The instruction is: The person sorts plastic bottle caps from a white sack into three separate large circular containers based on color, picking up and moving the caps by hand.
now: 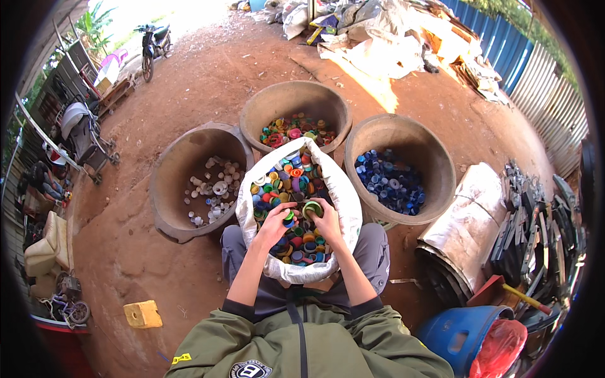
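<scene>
A white sack full of mixed coloured bottle caps stands between my knees, its edge rolled down. Over the caps, my left hand is closed around a few small caps, green and blue ones showing at the fingers. Close beside it, my right hand grips a larger green cap by its rim. Three big round basins surround the sack's far side. White caps lie in the left basin, mostly red, orange and green ones in the middle basin, and blue ones in the right basin.
To the right are a rolled sheet bundle, a heap of dark strips and a blue barrel. A yellow block sits on the dirt floor at left. Farther off are a stroller, a motorbike and piled sacks.
</scene>
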### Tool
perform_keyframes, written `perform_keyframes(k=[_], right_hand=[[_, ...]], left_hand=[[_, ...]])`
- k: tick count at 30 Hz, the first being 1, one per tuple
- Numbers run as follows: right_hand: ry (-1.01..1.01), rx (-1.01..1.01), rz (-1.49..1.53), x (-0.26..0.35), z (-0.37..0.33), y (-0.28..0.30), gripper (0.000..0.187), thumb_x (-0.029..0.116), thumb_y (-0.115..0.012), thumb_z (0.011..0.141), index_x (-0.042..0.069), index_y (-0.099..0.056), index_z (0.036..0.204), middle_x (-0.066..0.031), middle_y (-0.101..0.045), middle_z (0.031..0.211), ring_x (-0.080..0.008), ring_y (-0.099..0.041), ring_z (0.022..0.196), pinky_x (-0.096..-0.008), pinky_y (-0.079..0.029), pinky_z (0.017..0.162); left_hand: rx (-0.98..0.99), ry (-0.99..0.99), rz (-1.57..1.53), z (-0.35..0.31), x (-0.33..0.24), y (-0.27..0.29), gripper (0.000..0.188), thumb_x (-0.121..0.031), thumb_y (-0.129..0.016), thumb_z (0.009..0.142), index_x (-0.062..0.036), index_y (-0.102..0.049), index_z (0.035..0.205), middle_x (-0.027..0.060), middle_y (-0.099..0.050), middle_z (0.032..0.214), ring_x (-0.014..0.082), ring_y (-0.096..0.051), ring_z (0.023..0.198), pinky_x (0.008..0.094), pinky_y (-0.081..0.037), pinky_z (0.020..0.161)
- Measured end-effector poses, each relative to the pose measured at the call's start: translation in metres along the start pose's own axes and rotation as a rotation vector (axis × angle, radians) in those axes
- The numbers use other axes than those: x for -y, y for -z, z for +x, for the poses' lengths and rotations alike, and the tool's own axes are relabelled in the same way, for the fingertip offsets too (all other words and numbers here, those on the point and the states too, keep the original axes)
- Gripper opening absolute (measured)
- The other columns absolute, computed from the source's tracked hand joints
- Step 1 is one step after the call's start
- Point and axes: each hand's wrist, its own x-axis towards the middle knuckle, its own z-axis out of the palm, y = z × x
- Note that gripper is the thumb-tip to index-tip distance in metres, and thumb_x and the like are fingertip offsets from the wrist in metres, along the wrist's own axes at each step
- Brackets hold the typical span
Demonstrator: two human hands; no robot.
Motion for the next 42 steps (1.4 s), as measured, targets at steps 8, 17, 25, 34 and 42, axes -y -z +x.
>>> perform_keyframes(k=[8, 17, 25, 34, 42], right_hand=[[-0.025, 0.041, -0.058, -0.004, -0.001, -0.004, 0.024, 0.007, -0.059, 0.089, 0.000, -0.052, 0.111, -0.0240, -0.065, 0.098, -0.0390, -0.067, 0.085, -0.0421, -0.052, 0.072], [0.150, -0.015, -0.116, -0.003, -0.004, -0.009, 0.025, 0.005, -0.061, 0.088, -0.001, -0.043, 0.104, -0.0229, -0.058, 0.100, -0.0389, -0.063, 0.091, -0.0438, -0.051, 0.068], [0.307, 0.064, -0.126, 0.004, -0.004, -0.006, 0.022, 0.000, -0.067, 0.080, -0.001, -0.064, 0.101, -0.0163, -0.053, 0.120, -0.0291, -0.062, 0.101, -0.0310, -0.057, 0.066], [-0.250, -0.054, 0.261, -0.005, -0.006, -0.017, 0.017, 0.005, -0.062, 0.089, -0.002, -0.066, 0.104, -0.0119, -0.070, 0.095, -0.0159, -0.069, 0.081, -0.0284, -0.056, 0.069], [0.118, 0.200, 0.142, 0.077, 0.077, -0.090, 0.028, 0.009, -0.059, 0.089, -0.003, -0.063, 0.114, -0.0200, -0.070, 0.093, -0.0239, -0.071, 0.079, -0.0329, -0.054, 0.070]], left_hand=[[0.069, -0.209, 0.533, -0.013, -0.008, -0.025, 0.030, -0.015, -0.057, 0.096, -0.0059, -0.054, 0.125, -0.0015, -0.055, 0.093, 0.0075, -0.054, 0.084, 0.0248, -0.047, 0.075], [0.069, -0.142, 0.457, -0.008, 0.004, -0.017, 0.034, -0.024, -0.063, 0.094, -0.0045, -0.056, 0.121, -0.0001, -0.059, 0.104, 0.0070, -0.054, 0.096, 0.0236, -0.046, 0.080], [-0.005, -0.185, 0.550, -0.009, -0.007, -0.022, 0.029, -0.017, -0.067, 0.091, -0.0078, -0.057, 0.117, -0.0022, -0.059, 0.098, 0.0053, -0.053, 0.095, 0.0254, -0.046, 0.079], [-0.302, -0.268, 0.582, -0.006, -0.005, -0.014, 0.029, -0.021, -0.075, 0.084, -0.0079, -0.060, 0.105, -0.0008, -0.056, 0.094, 0.0059, -0.053, 0.088, 0.0218, -0.043, 0.071], [-0.220, -0.028, -0.057, 0.007, 0.018, 0.019, 0.032, -0.043, -0.057, 0.095, -0.0134, -0.057, 0.107, 0.0002, -0.059, 0.094, 0.0134, -0.053, 0.081, 0.0299, -0.044, 0.073]])
